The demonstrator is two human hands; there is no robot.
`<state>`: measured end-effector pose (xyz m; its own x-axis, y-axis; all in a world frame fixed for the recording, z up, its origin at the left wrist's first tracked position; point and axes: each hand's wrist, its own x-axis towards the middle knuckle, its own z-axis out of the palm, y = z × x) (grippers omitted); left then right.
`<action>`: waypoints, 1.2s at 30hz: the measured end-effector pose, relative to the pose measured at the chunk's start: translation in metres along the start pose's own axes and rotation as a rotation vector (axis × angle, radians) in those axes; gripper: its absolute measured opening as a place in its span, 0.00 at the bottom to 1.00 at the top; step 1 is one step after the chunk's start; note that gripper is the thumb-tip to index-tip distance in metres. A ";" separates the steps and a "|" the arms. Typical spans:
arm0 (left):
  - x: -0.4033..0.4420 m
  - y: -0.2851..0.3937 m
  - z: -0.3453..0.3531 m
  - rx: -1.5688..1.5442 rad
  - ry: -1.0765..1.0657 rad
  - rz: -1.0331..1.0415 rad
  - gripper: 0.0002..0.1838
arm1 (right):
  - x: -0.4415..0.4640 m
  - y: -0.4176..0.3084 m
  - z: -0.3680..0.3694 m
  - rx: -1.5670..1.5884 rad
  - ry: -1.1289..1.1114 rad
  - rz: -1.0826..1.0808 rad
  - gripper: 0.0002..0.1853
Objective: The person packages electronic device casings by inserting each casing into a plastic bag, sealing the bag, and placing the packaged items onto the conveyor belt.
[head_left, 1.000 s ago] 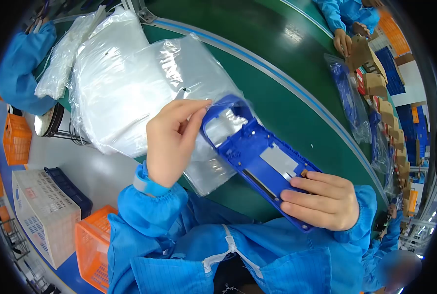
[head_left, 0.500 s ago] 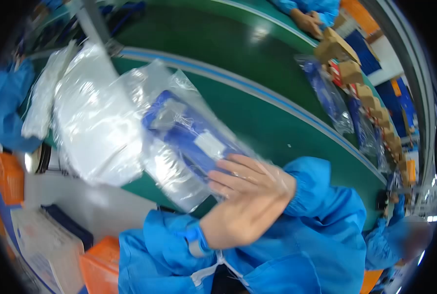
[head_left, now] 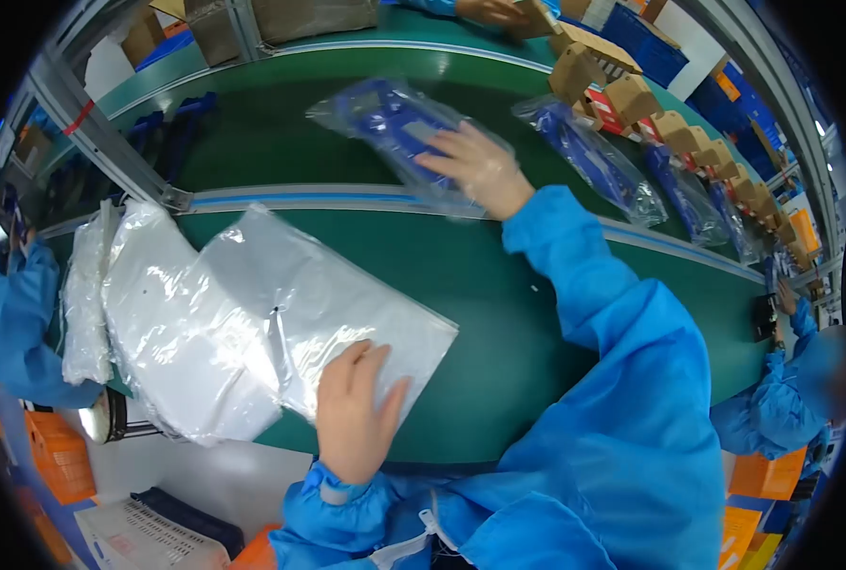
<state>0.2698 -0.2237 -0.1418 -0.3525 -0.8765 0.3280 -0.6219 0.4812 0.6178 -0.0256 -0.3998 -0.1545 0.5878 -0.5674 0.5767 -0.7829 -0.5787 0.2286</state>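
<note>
Clear bag (head_left: 415, 169) enclosing blue casing (head_left: 390, 123), long axis slanting up-left, under our right hand (head_left: 481, 171), grip indiscernible; left hand (head_left: 356, 413) splayed on flat bags (head_left: 342, 290).

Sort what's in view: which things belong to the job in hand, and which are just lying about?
Seemingly the job's:
bagged blue casing under the right hand
clear bags under the left hand
other bagged casings

Seemingly just lying about:
white crate
dark crate beside it
orange crate at left

The right hand (head_left: 478, 171) hides part of the bagged blue casing (head_left: 382, 116).
</note>
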 end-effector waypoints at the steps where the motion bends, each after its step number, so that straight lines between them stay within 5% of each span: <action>1: 0.001 -0.002 0.001 0.027 -0.045 0.006 0.21 | -0.007 0.015 0.015 0.039 -0.038 0.043 0.24; 9: 0.001 -0.025 0.011 -0.066 -0.023 -0.040 0.11 | -0.031 0.036 -0.001 0.178 -0.307 0.258 0.26; 12: 0.004 -0.031 0.010 -0.161 -0.019 -0.043 0.07 | -0.033 0.012 -0.036 0.072 -0.418 0.325 0.22; 14: 0.008 -0.036 0.006 -0.262 -0.056 -0.086 0.05 | -0.044 -0.009 -0.051 -0.163 -0.689 0.448 0.15; 17: 0.013 -0.042 0.008 -0.376 -0.009 -0.090 0.04 | -0.037 -0.051 -0.076 -0.092 -0.408 0.404 0.07; 20: 0.014 -0.044 0.009 -0.430 0.009 -0.086 0.04 | -0.023 -0.092 -0.087 0.292 -0.215 0.484 0.06; 25: 0.012 -0.041 0.003 -0.515 -0.018 -0.207 0.04 | -0.002 -0.140 -0.091 0.894 -0.749 0.649 0.20; 32: 0.013 -0.040 -0.005 -0.632 -0.058 -0.344 0.03 | 0.010 -0.171 -0.058 1.414 -0.645 0.783 0.18; 36: 0.015 -0.052 -0.007 -0.953 0.153 -0.484 0.05 | 0.011 -0.160 -0.061 1.201 -0.799 0.737 0.14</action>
<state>0.3017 -0.2616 -0.1642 -0.0833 -0.9950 -0.0551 0.1515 -0.0673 0.9862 0.0941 -0.2779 -0.1368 0.4277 -0.8362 -0.3433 -0.5506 0.0602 -0.8326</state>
